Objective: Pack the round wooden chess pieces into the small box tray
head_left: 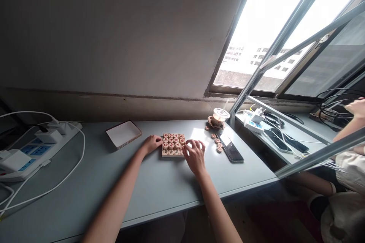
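Observation:
A shallow box (173,156) of round wooden Chinese chess pieces (171,145) lies on the desk, the pieces set in rows with red and dark characters facing up. My left hand (152,144) rests at the box's left side, its fingers curled and gripping that edge. At the right side, my right hand (195,155) has thumb and fingertips closed on a chess piece (183,147), which they partly hide. Several loose chess pieces (219,149) lie to the right, beside a black phone (230,148).
An open box lid (124,134) lies at the left. Power strips with white cables (40,148) stand at the far left. A lidded drink cup (219,117) with a straw stands at the back right. A metal frame (256,72) divides off another desk, where a person (353,167) sits.

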